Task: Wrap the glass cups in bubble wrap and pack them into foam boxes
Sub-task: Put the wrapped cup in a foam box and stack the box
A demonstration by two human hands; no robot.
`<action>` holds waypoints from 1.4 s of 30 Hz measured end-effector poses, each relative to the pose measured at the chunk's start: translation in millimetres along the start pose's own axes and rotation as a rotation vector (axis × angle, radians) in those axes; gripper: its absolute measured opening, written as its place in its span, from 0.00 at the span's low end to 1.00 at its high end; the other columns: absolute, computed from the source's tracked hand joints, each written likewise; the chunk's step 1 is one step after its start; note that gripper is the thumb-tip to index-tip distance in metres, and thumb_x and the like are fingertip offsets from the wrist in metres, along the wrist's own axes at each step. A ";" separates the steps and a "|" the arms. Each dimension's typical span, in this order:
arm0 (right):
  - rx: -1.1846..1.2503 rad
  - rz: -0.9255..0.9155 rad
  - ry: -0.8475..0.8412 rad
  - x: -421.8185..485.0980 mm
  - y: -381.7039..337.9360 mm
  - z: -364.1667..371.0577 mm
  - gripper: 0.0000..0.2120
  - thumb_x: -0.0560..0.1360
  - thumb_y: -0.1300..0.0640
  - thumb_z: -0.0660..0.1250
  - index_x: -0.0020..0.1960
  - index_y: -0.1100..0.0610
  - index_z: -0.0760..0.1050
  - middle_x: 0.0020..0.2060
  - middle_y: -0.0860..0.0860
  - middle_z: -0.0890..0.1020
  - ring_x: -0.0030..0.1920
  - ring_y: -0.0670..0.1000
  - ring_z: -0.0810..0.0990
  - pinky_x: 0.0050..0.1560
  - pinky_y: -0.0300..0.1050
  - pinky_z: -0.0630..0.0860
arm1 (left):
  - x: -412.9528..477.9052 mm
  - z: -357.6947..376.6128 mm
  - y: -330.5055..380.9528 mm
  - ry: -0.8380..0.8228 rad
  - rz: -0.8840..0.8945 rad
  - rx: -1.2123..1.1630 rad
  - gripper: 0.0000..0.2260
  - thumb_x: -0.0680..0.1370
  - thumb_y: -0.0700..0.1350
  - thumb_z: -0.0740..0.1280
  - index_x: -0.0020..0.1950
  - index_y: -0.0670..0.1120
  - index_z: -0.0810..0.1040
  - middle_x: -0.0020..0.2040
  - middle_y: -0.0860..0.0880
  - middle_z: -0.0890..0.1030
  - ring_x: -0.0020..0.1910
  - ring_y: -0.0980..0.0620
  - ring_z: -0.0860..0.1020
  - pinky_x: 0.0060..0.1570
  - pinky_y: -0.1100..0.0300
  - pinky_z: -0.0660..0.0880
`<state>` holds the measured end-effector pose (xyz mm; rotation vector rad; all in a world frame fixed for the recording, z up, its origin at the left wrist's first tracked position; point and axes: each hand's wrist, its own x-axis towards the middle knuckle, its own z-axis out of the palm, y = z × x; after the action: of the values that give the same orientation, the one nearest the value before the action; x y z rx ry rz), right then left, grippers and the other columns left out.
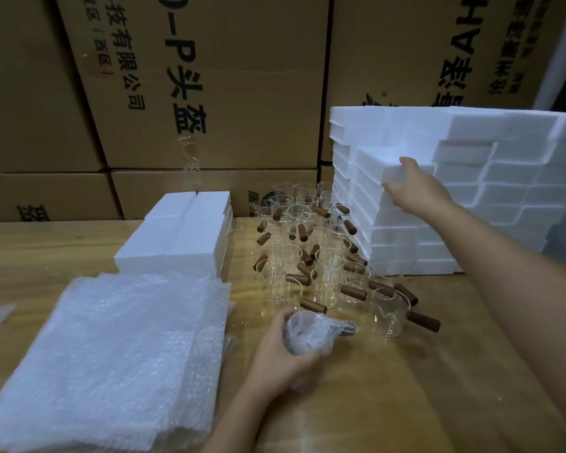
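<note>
wrapping looks done: the left hand (280, 353) grips the bubble-wrapped clear glass cup (309, 335), the right hand (417, 189), far ahead of it, clasps a white rectangular foam box (374, 161) that next needs pulling free.

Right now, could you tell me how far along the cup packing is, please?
One cup looks wrapped: the left hand grips the bubble-wrapped cup. In hand: the right hand grasps a foam box on the stack. Left: many bare glass cups stand on the table beside the bubble wrap sheets. Whether the closed foam boxes at left hold cups cannot be seen.
</note>
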<state>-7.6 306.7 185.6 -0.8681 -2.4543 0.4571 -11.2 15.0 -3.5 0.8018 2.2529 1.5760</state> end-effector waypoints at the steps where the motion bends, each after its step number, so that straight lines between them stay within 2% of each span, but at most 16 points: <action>1: -0.004 0.019 -0.015 5.7 2.2 -0.4 0.28 0.79 0.45 0.57 0.76 0.52 0.54 0.55 0.59 0.79 0.53 0.61 0.77 0.47 0.50 0.73 | 0.7 -0.5 -0.4 -0.004 0.003 0.001 0.30 0.57 0.63 0.77 0.54 0.68 0.67 0.54 0.66 0.75 0.50 0.73 0.74 0.43 0.76 0.71; 4: 0.032 0.028 -0.055 16.0 6.1 -1.7 0.28 0.78 0.44 0.58 0.74 0.52 0.57 0.51 0.59 0.81 0.51 0.60 0.78 0.53 0.53 0.75 | 2.9 -1.0 -2.3 -0.021 0.013 -0.005 0.30 0.60 0.59 0.79 0.55 0.67 0.67 0.55 0.66 0.75 0.50 0.72 0.74 0.42 0.78 0.71; 7: 0.087 0.034 -0.018 18.3 2.1 -4.1 0.24 0.74 0.43 0.60 0.66 0.52 0.65 0.53 0.57 0.79 0.52 0.60 0.77 0.52 0.52 0.74 | 4.7 -2.0 -4.7 -0.007 0.028 -0.019 0.29 0.61 0.55 0.80 0.56 0.65 0.68 0.55 0.63 0.76 0.50 0.72 0.75 0.43 0.79 0.70; 13: 0.153 -0.003 0.019 -5.3 -1.3 -2.8 0.27 0.71 0.37 0.63 0.62 0.53 0.66 0.52 0.54 0.79 0.50 0.58 0.79 0.53 0.54 0.76 | 6.2 -2.1 -7.3 0.005 0.036 -0.051 0.31 0.60 0.54 0.80 0.59 0.60 0.71 0.55 0.59 0.79 0.51 0.64 0.78 0.48 0.70 0.75; 16: 0.190 -0.065 0.060 -29.2 -0.8 -2.0 0.25 0.72 0.35 0.64 0.58 0.53 0.67 0.47 0.48 0.78 0.46 0.54 0.79 0.47 0.52 0.77 | 6.0 -1.7 -6.6 0.041 0.038 -0.058 0.35 0.57 0.58 0.79 0.61 0.59 0.70 0.57 0.59 0.78 0.54 0.61 0.78 0.49 0.69 0.74; 18: 0.212 -0.108 0.087 -51.3 -0.3 2.4 0.23 0.72 0.36 0.65 0.56 0.52 0.68 0.40 0.43 0.76 0.40 0.49 0.77 0.40 0.48 0.74 | 5.3 -2.4 -7.0 0.073 0.048 -0.063 0.32 0.59 0.55 0.81 0.59 0.61 0.70 0.55 0.60 0.77 0.53 0.65 0.77 0.47 0.72 0.73; 20: 0.223 -0.150 0.100 -78.0 1.6 11.5 0.19 0.73 0.36 0.65 0.53 0.49 0.67 0.36 0.43 0.74 0.36 0.46 0.74 0.34 0.44 0.69 | 4.7 -2.9 -6.5 0.111 0.058 -0.072 0.29 0.61 0.50 0.81 0.55 0.63 0.70 0.54 0.61 0.76 0.51 0.71 0.75 0.44 0.76 0.71; 23: 0.256 -0.181 0.069 -123.4 9.7 33.6 0.13 0.74 0.38 0.64 0.51 0.45 0.68 0.34 0.43 0.73 0.32 0.45 0.74 0.30 0.40 0.65 | 3.3 -3.4 -3.5 0.163 0.065 -0.048 0.32 0.63 0.51 0.80 0.62 0.59 0.69 0.61 0.55 0.73 0.57 0.62 0.73 0.51 0.72 0.69; 26: 0.321 -0.184 0.037 -164.2 22.5 57.4 0.07 0.76 0.43 0.64 0.48 0.44 0.69 0.34 0.42 0.74 0.34 0.46 0.74 0.31 0.41 0.67 | -2.7 -5.8 0.6 0.184 0.057 -0.069 0.34 0.62 0.53 0.81 0.64 0.59 0.69 0.64 0.54 0.71 0.62 0.55 0.71 0.58 0.62 0.69; 30: 0.366 -0.207 0.120 -198.7 40.8 75.5 0.06 0.76 0.47 0.66 0.50 0.48 0.73 0.34 0.42 0.74 0.34 0.43 0.74 0.30 0.40 0.66 | -26.5 -8.7 15.2 0.170 0.111 -0.099 0.30 0.56 0.57 0.77 0.55 0.65 0.72 0.60 0.60 0.74 0.60 0.59 0.74 0.54 0.68 0.70; 34: 0.333 -0.201 0.177 -215.4 55.7 86.0 0.07 0.76 0.52 0.68 0.51 0.54 0.76 0.39 0.42 0.75 0.35 0.38 0.72 0.31 0.34 0.65 | -49.1 -5.8 31.8 0.212 0.249 -0.132 0.28 0.57 0.60 0.74 0.56 0.61 0.73 0.57 0.58 0.77 0.57 0.60 0.76 0.56 0.59 0.74; 36: 0.327 -0.220 0.168 -217.1 61.1 88.8 0.06 0.75 0.55 0.70 0.50 0.56 0.78 0.40 0.42 0.75 0.33 0.41 0.71 0.33 0.30 0.66 | -52.6 -3.5 41.9 0.302 0.321 -0.171 0.27 0.59 0.59 0.74 0.57 0.60 0.73 0.56 0.59 0.77 0.57 0.59 0.76 0.56 0.61 0.74; 38: 0.346 -0.251 0.126 -215.5 66.3 86.0 0.06 0.74 0.57 0.71 0.50 0.56 0.79 0.41 0.40 0.76 0.39 0.39 0.72 0.37 0.27 0.68 | -50.7 -3.0 48.6 0.400 0.354 -0.207 0.27 0.60 0.59 0.73 0.57 0.61 0.72 0.55 0.60 0.76 0.57 0.61 0.76 0.54 0.67 0.73; 40: 0.368 -0.310 0.031 -213.8 71.7 79.3 0.06 0.74 0.57 0.71 0.50 0.51 0.79 0.43 0.41 0.78 0.43 0.37 0.74 0.40 0.28 0.69 | -46.5 -5.3 49.7 0.481 0.354 -0.242 0.27 0.61 0.59 0.73 0.59 0.62 0.70 0.57 0.60 0.76 0.57 0.61 0.75 0.53 0.70 0.71; 42: 0.372 -0.350 -0.077 -212.1 76.7 72.3 0.10 0.73 0.56 0.72 0.48 0.42 0.76 0.44 0.41 0.80 0.44 0.41 0.76 0.42 0.34 0.70 | -43.3 -7.6 45.9 0.524 0.340 -0.253 0.26 0.62 0.59 0.74 0.58 0.68 0.69 0.57 0.64 0.75 0.58 0.64 0.74 0.53 0.74 0.70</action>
<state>133.5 214.0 19.5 -0.2664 -2.4088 0.7922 32.7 -4.6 38.0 0.8010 2.2478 2.4140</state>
